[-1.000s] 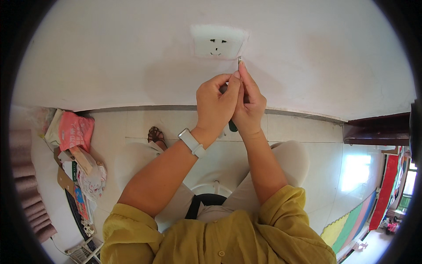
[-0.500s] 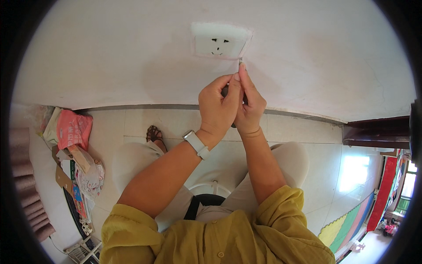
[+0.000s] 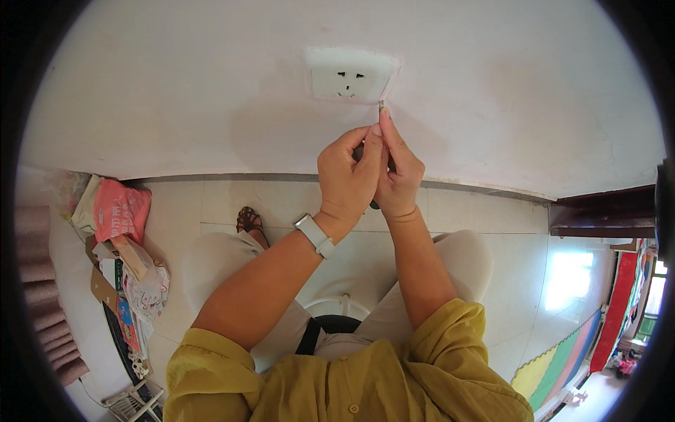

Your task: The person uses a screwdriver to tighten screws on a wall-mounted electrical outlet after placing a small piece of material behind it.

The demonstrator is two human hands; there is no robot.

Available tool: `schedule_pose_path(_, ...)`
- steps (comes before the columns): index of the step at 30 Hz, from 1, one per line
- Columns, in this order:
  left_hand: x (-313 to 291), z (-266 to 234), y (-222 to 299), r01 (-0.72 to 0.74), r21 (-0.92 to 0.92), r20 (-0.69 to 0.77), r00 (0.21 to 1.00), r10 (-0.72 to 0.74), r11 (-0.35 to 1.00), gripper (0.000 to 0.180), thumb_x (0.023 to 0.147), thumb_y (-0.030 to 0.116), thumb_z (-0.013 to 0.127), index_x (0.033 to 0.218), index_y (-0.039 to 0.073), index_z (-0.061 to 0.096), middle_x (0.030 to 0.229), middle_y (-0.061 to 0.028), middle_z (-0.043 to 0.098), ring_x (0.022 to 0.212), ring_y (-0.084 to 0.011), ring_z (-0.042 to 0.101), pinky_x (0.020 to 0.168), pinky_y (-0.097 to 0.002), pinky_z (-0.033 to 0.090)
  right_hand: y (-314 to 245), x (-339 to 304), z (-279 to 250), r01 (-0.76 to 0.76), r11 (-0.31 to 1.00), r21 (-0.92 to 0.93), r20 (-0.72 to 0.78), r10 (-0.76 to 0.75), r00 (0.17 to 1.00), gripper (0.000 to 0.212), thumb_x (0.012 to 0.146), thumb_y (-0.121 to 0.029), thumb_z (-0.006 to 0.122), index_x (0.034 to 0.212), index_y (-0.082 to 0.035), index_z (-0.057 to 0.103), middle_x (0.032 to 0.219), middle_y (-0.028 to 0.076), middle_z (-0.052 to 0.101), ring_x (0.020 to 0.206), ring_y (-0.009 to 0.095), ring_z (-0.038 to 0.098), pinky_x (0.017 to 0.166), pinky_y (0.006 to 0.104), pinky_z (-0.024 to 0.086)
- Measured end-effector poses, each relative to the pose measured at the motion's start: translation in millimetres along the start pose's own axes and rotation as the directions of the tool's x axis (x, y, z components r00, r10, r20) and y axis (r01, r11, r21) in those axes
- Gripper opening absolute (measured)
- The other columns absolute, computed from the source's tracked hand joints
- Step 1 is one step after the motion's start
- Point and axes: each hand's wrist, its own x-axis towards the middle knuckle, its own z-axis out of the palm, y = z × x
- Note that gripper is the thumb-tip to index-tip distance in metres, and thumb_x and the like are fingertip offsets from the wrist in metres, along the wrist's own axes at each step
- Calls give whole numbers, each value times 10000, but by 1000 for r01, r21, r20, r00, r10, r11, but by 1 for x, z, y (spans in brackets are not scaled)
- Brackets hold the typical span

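Note:
A white wall socket (image 3: 348,84) is set in the wall in front of me. Both hands are closed around a screwdriver (image 3: 358,152) with a dark handle, mostly hidden by my fingers. Its thin metal tip points up at the socket's lower right corner and appears to touch the edge there. My left hand (image 3: 349,172), with a watch (image 3: 314,234) on the wrist, wraps the handle from the left. My right hand (image 3: 401,176) grips from the right, its index finger stretched along the shaft near the tip.
A pink bag (image 3: 121,209) and other packages lie at the left beside a curtain (image 3: 41,281). A dark wooden piece (image 3: 601,211) juts out at the right. Striped coloured matting (image 3: 555,362) lies lower right. My knees flank my arms above the tiled floor (image 3: 281,200).
The socket and wall sit slightly lower in the picture. Both hands keep nearly the same grip, and the screwdriver tip stays at the socket's lower right corner.

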Motion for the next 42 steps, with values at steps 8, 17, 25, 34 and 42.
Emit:
schedule_pose_path(8, 8, 7, 9, -58, -102, -27, 998, 56, 993, 243, 907, 216, 591, 886, -12, 674, 617, -33, 589, 550, -79, 490, 520, -239, 401, -5, 13, -5, -13, 1000, -11, -19, 13, 1000, 403, 844, 89, 538, 1230, -18, 585, 846, 139, 671, 620, 106, 563, 603, 196, 458)
schedule_pose_path(17, -5, 3, -2, -36, -45, -76, 997, 33, 998, 250, 922, 205, 578, 935, -28, 668, 680, -16, 610, 617, -59, 501, 557, -219, 416, -4, -5, -1, -44, 998, 34, 30, 43, 999, 389, 855, 78, 539, 1230, -15, 585, 879, 145, 676, 641, 115, 592, 617, 215, 485)
schedule_pose_path(25, 0, -4, 8, -53, -28, -20, 998, 53, 998, 257, 930, 203, 576, 965, -37, 660, 723, -5, 621, 655, -43, 497, 578, -206, 420, -10, 5, 2, -12, 999, 40, 10, 12, 1000, 398, 894, -16, 579, 1287, 14, 523, 881, 7, 609, 733, 46, 498, 680, 173, 425)
schedule_pose_path(34, -2, 3, -4, -11, -17, -25, 1000, 11, 1000, 257, 921, 209, 592, 962, -33, 669, 714, 2, 618, 640, -37, 492, 566, -203, 420, -3, -5, 2, -21, 1000, -6, -41, 21, 999, 400, 853, 80, 536, 1241, -10, 574, 885, 144, 680, 614, 109, 561, 598, 204, 460)
schedule_pose_path(42, -2, 5, -2, -51, -61, -77, 996, 46, 997, 236, 904, 208, 586, 881, -8, 678, 607, -43, 597, 532, -92, 509, 514, -249, 416, -3, -5, -1, -53, 999, 5, 7, 53, 999, 396, 852, 77, 537, 1235, -11, 579, 855, 137, 675, 608, 110, 561, 589, 202, 458)
